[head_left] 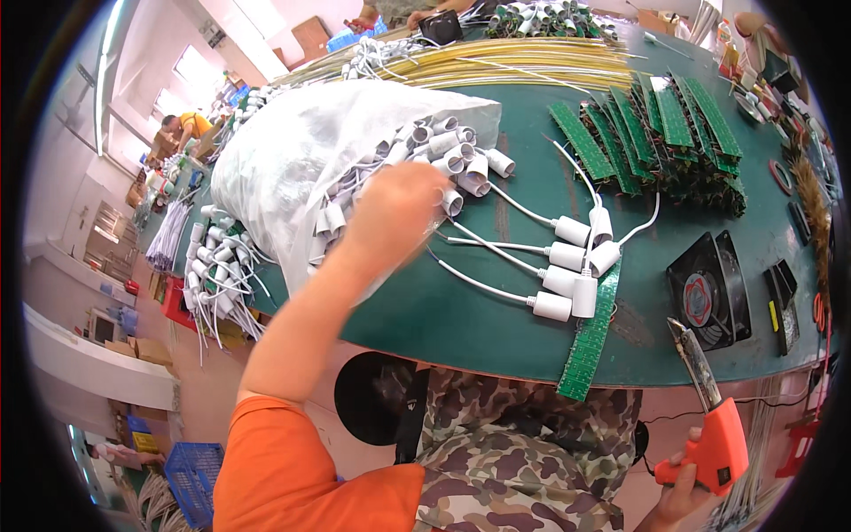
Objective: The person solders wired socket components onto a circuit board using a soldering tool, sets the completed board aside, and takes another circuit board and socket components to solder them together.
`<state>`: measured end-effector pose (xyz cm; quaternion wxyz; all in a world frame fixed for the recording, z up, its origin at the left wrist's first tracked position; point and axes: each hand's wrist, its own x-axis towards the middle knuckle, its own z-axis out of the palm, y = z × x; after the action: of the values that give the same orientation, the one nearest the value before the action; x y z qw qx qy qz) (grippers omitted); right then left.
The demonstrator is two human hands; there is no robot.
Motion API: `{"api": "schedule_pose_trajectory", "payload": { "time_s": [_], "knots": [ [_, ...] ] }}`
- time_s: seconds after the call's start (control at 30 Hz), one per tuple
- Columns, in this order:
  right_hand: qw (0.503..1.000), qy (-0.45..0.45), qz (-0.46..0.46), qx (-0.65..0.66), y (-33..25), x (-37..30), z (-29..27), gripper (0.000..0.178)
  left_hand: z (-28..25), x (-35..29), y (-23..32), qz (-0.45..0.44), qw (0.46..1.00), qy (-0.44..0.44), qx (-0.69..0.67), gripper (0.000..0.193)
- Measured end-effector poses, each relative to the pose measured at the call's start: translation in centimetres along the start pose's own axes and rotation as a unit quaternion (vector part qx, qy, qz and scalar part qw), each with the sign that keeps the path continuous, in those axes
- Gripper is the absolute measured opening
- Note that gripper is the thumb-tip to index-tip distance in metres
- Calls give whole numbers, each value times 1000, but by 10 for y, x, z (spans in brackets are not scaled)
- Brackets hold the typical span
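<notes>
My left hand [396, 210] reaches over the mouth of a clear plastic bag [275, 146] full of white cylindrical sockets [456, 142]. It is smeared by motion, so whether it grips a socket cannot be told. Low at the right, my right hand [681, 496] is closed around the handle of an orange pistol-shaped soldering gun [722, 448], its dark metal shaft pointing up past the table edge. Between my hands, several white sockets with white leads [551, 306] lie clustered on the table. Some rest over a narrow green circuit board strip [585, 359] that overhangs the front edge.
Stacked green circuit boards [656, 133] stand at the back right, near a black fan [709, 293]. Long yellow and white wires [496, 64] run across the back of the green table [408, 324]. More wired sockets [217, 275] lie left. Another person [186, 127] works far left.
</notes>
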<state>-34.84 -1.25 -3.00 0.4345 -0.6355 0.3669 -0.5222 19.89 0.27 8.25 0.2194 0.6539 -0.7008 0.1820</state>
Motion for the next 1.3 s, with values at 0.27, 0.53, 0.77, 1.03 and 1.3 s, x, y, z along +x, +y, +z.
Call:
{"api": "schedule_pose_trajectory", "payload": {
  "time_s": [0.27,0.53,0.77,1.03,1.3],
  "knots": [
    [999,-25,7,32,7,1,0,45,-47,-16,-96,-40,940,-289,180,34],
    [1000,-6,22,13,8,-4,2,49,-42,-25,-111,75,933,-277,217,26],
    [1000,-3,17,14,1,-4,5,50,-45,-30,-108,130,941,-253,186,30],
    [999,-16,10,32,-21,-6,28,43,-28,-3,63,111,965,-133,-199,36],
    [987,-162,8,-15,-22,-10,24,48,58,-46,138,76,939,-100,-322,28]
  ]
}}
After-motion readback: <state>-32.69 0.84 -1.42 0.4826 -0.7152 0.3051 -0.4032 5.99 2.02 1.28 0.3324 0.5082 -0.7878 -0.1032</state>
